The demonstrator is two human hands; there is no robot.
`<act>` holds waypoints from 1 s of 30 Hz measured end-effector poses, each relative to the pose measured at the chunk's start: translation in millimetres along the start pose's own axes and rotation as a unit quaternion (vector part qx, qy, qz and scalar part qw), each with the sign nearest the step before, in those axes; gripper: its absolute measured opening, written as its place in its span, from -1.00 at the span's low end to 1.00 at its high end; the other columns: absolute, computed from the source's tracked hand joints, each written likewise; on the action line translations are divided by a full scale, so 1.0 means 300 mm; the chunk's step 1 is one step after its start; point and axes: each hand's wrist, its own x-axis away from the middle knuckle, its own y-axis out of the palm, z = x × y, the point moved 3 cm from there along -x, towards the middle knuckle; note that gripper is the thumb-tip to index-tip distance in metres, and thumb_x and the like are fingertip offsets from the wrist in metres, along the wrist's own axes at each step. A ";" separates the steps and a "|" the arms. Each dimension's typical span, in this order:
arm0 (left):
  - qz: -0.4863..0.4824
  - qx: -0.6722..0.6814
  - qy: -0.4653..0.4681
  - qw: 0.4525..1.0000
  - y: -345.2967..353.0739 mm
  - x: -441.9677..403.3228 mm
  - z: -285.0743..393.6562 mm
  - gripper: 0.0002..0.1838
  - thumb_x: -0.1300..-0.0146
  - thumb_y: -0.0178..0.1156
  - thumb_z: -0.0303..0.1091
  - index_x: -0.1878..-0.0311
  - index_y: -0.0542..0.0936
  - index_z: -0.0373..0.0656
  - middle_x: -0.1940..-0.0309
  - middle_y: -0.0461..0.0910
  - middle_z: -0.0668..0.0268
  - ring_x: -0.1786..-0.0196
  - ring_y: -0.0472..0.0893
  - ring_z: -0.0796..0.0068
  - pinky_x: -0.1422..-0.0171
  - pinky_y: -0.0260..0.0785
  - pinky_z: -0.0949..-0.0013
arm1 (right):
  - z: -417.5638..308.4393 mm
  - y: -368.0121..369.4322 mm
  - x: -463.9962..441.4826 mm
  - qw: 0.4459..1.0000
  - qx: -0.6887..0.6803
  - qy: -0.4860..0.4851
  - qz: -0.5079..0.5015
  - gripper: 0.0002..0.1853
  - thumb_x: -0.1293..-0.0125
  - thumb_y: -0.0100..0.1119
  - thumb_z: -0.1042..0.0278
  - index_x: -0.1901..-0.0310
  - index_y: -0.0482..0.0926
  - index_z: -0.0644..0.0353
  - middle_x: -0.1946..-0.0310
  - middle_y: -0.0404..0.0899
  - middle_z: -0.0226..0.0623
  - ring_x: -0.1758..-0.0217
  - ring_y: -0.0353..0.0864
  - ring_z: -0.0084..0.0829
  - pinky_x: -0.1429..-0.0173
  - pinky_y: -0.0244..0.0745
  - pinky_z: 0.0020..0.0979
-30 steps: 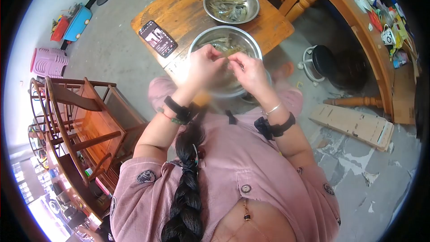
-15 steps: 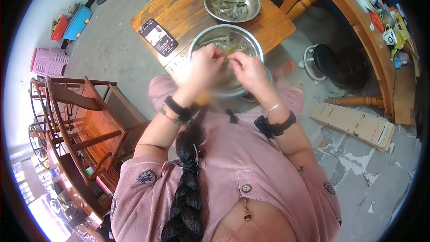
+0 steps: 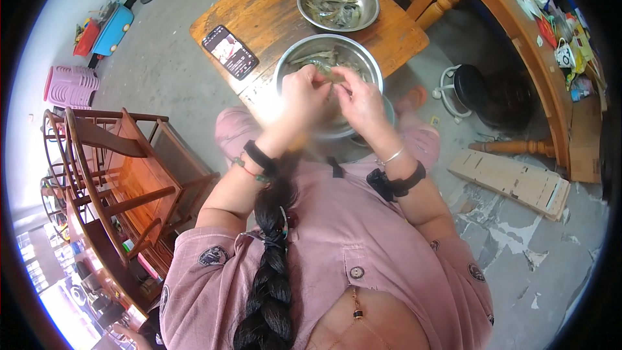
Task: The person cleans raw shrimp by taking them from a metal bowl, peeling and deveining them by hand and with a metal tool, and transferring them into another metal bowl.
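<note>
Your left hand (image 3: 303, 95) and right hand (image 3: 363, 102) pinch a greenish shrimp (image 3: 329, 74) between them, above the near bowl (image 3: 329, 37); fingers partly hide its long axis.

Bright white light floods in at eight o'clock, and glare bleaches the brown wooden table (image 3: 259, 10) toward eleven. Haze blurs the large silver metal bowl's (image 3: 329, 37) lower edge. Shadow darkens two o'clock; fisheye curvature bends the black-rimmed margins.
</note>
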 end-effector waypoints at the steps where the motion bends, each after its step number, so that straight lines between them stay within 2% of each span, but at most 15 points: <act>1: -0.001 0.001 -0.006 1.000 0.000 -0.001 -0.002 -0.84 0.04 0.37 -0.49 0.41 0.57 -0.31 0.53 0.63 0.17 0.47 0.63 0.47 0.36 0.47 0.43 | -0.002 0.000 0.000 1.000 -0.001 -0.021 0.007 -0.81 -0.20 0.12 0.51 0.13 0.56 0.27 0.43 0.61 0.02 0.35 0.63 0.01 0.27 0.50 -0.13; 8: -0.009 0.019 -0.033 0.999 0.018 0.006 -0.014 -0.84 0.04 0.37 -0.49 0.43 0.57 -0.30 0.55 0.62 0.25 0.49 0.57 0.58 0.37 0.44 0.48 | -0.012 -0.010 -0.011 0.998 0.020 -0.062 0.008 -0.81 -0.22 0.11 0.51 0.14 0.61 0.28 0.35 0.63 0.02 0.31 0.65 -0.02 0.23 0.54 -0.17; 11: 0.006 0.045 -0.021 0.999 0.031 0.012 -0.020 -0.84 0.03 0.37 -0.50 0.42 0.57 -0.30 0.54 0.62 0.27 0.48 0.55 0.62 0.36 0.43 0.49 | -0.010 -0.011 -0.016 0.999 0.003 -0.040 0.009 -0.83 -0.21 0.13 0.49 0.17 0.63 0.29 0.37 0.63 0.02 0.31 0.65 -0.02 0.23 0.54 -0.19; 15: 0.007 0.060 -0.055 0.997 0.029 0.005 -0.019 -0.85 0.02 0.37 -0.51 0.41 0.57 -0.31 0.53 0.63 0.27 0.45 0.56 0.63 0.34 0.44 0.50 | 0.028 0.007 -0.019 0.999 -0.025 -0.029 0.032 -0.84 -0.20 0.17 0.50 0.19 0.63 0.29 0.39 0.63 0.01 0.34 0.67 -0.07 0.26 0.55 -0.26; 17: 0.007 0.072 -0.059 0.996 0.026 0.007 -0.025 -0.84 0.01 0.37 -0.50 0.40 0.57 -0.31 0.52 0.63 0.27 0.45 0.57 0.63 0.34 0.44 0.50 | 0.056 0.019 -0.015 0.995 -0.091 0.025 0.029 -0.85 -0.19 0.19 0.52 0.20 0.63 0.29 0.41 0.64 0.00 0.38 0.69 -0.14 0.31 0.55 -0.33; 21: -0.006 0.044 -0.038 0.998 0.014 0.012 -0.014 -0.86 0.00 0.36 -0.50 0.40 0.58 -0.31 0.51 0.64 0.27 0.44 0.59 0.63 0.34 0.44 0.52 | 0.052 0.014 -0.012 0.994 -0.102 0.037 0.008 -0.86 -0.19 0.17 0.54 0.21 0.62 0.32 0.42 0.65 -0.02 0.40 0.70 -0.22 0.34 0.55 -0.36; 23: -0.009 0.034 -0.033 0.999 0.011 0.017 -0.015 -0.86 0.00 0.36 -0.50 0.40 0.58 -0.31 0.51 0.64 0.27 0.44 0.59 0.63 0.33 0.45 0.52 | 0.050 0.015 -0.011 0.992 -0.120 0.044 -0.006 -0.87 -0.22 0.16 0.55 0.21 0.61 0.34 0.46 0.67 -0.10 0.47 0.69 -0.37 0.37 0.54 -0.42; 24: -0.012 0.045 -0.037 0.998 0.013 0.020 -0.021 -0.86 0.00 0.36 -0.50 0.40 0.58 -0.31 0.51 0.64 0.27 0.43 0.59 0.63 0.33 0.45 0.51 | 0.057 0.019 -0.010 0.992 -0.120 0.044 -0.007 -0.87 -0.22 0.16 0.55 0.21 0.61 0.34 0.46 0.67 -0.10 0.47 0.69 -0.37 0.37 0.54 -0.42; 26: -0.013 0.056 -0.043 0.997 0.015 0.028 -0.035 -0.86 0.00 0.37 -0.50 0.41 0.58 -0.31 0.51 0.65 0.26 0.43 0.59 0.63 0.32 0.46 0.51 | 0.088 0.038 -0.005 0.972 -0.209 0.099 -0.038 -0.86 -0.28 0.13 0.55 0.17 0.60 0.37 0.46 0.67 -0.21 0.52 0.61 -0.54 0.42 0.50 -0.53; 30: -0.021 0.068 -0.056 0.996 0.016 0.039 -0.048 -0.85 0.01 0.38 -0.50 0.41 0.57 -0.31 0.50 0.65 0.26 0.42 0.60 0.63 0.31 0.46 0.51 | 0.102 0.042 -0.006 0.948 -0.274 0.147 -0.064 -0.86 -0.32 0.09 0.56 0.13 0.57 0.39 0.46 0.64 -0.30 0.54 0.53 -0.64 0.46 0.44 -0.60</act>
